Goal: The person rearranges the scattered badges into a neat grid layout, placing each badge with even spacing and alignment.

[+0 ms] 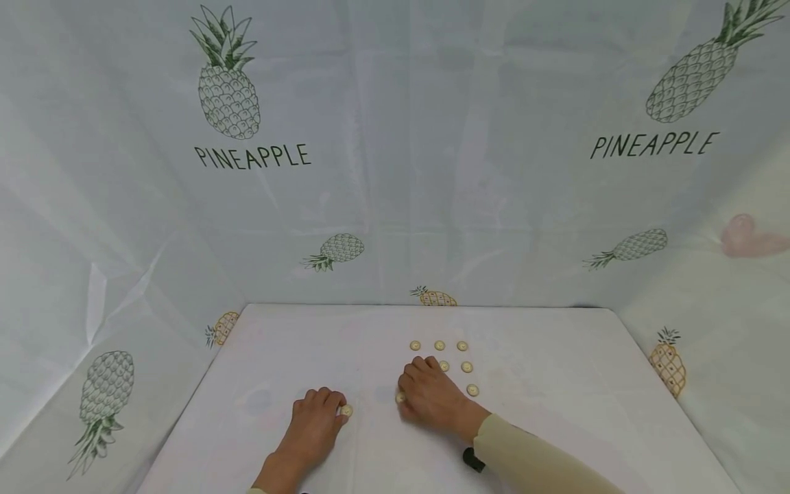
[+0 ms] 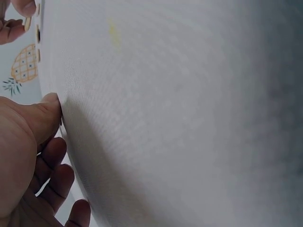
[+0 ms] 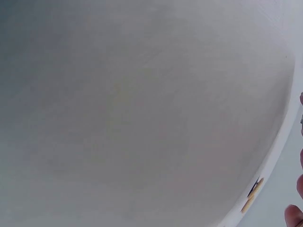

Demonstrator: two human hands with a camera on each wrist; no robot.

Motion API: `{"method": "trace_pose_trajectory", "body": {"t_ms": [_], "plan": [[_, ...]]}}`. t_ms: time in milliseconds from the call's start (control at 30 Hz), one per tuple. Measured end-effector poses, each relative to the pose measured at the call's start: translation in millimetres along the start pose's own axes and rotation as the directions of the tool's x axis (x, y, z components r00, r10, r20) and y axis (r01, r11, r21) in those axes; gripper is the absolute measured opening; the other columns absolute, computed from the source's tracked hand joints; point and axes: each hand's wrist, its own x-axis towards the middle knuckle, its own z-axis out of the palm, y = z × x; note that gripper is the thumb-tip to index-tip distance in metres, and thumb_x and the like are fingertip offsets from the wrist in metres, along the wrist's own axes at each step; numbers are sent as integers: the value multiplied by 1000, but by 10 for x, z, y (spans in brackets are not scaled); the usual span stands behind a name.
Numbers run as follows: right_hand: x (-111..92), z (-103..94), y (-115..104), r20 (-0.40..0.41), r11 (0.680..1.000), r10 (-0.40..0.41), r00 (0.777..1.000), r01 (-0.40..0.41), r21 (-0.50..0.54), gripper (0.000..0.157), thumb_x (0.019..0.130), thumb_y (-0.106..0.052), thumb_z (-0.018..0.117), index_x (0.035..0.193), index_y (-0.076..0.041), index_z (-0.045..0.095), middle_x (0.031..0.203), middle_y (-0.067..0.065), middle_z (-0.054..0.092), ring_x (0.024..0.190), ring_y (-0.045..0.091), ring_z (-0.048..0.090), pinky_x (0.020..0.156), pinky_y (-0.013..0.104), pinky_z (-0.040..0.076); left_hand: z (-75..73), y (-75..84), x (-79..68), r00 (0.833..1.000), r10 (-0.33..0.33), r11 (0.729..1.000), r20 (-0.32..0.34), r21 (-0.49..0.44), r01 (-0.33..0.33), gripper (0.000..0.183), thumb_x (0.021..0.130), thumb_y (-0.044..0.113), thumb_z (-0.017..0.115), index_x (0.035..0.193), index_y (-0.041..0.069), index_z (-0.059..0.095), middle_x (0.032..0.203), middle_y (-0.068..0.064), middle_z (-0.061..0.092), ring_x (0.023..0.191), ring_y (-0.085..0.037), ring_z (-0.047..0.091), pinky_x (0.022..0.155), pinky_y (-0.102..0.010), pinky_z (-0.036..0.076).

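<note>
My left hand (image 1: 317,422) is low over the white table, its thumb and index finger pinching a small round cream disc (image 1: 346,410). In the left wrist view the thumb and fingertips of this hand (image 2: 33,142) come down at the table surface, and the disc is hidden. To the right, my right hand (image 1: 432,396) pinches another round cream disc (image 1: 400,397) at its left side. That disc (image 2: 27,23) shows edge-on between finger and thumb at the top of the left wrist view. Only a few fingertips (image 3: 293,215) of the right hand enter the right wrist view.
Several matching discs lie beyond and beside my right hand: a back row with a middle disc (image 1: 439,345), two behind the knuckles including one (image 1: 467,367), and a single disc (image 1: 472,390) nearer. Pineapple-printed white cloth (image 1: 432,171) hangs around the table (image 1: 555,412).
</note>
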Motion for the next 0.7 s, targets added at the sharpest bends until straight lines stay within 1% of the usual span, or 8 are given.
{"method": "trace_pose_trajectory", "body": {"t_ms": [133, 300, 367, 533, 700], "plan": [[-66, -19, 49, 6, 999, 32, 999, -32, 7, 23, 92, -40, 73, 96, -19, 67, 94, -5, 58, 92, 18, 49, 86, 37, 42, -6, 1, -7, 1000, 3, 1000, -4, -2, -3, 24, 95, 25, 80, 113, 16, 67, 110, 1, 63, 101, -20, 54, 88, -50, 47], [-178, -18, 152, -45, 999, 50, 998, -49, 22, 21, 89, -36, 76, 94, -18, 67, 91, -5, 59, 90, 18, 49, 82, 36, 41, -5, -5, -13, 1000, 1, 1000, -3, -7, -1, 23, 95, 25, 79, 113, 16, 67, 110, 1, 62, 100, -20, 53, 88, -50, 47], [-231, -19, 206, -36, 997, 68, 997, -67, 43, 20, 89, -35, 76, 94, -17, 68, 91, -5, 60, 90, 17, 49, 82, 36, 40, -3, -8, -13, 1000, 0, 1000, -3, -5, 0, 24, 95, 26, 79, 113, 16, 67, 110, 1, 62, 99, -20, 53, 88, -50, 47], [-376, -59, 346, 23, 986, 136, 990, -138, 93, 19, 90, -34, 76, 95, -18, 68, 96, -6, 62, 93, 16, 48, 87, 38, 39, -6, -16, -14, 1000, -1, 1000, -6, -1, 1, 24, 95, 26, 79, 112, 16, 67, 109, 1, 62, 100, -20, 53, 88, -50, 47], [-528, -111, 481, 20, 978, 178, 984, -179, 106, 18, 89, -33, 79, 94, -19, 68, 95, -6, 63, 92, 16, 46, 87, 38, 40, -19, -18, -9, 1000, -1, 1000, -3, -21, 1, 22, 95, 26, 79, 111, 17, 67, 108, 3, 62, 100, -20, 54, 88, -50, 46]]}}
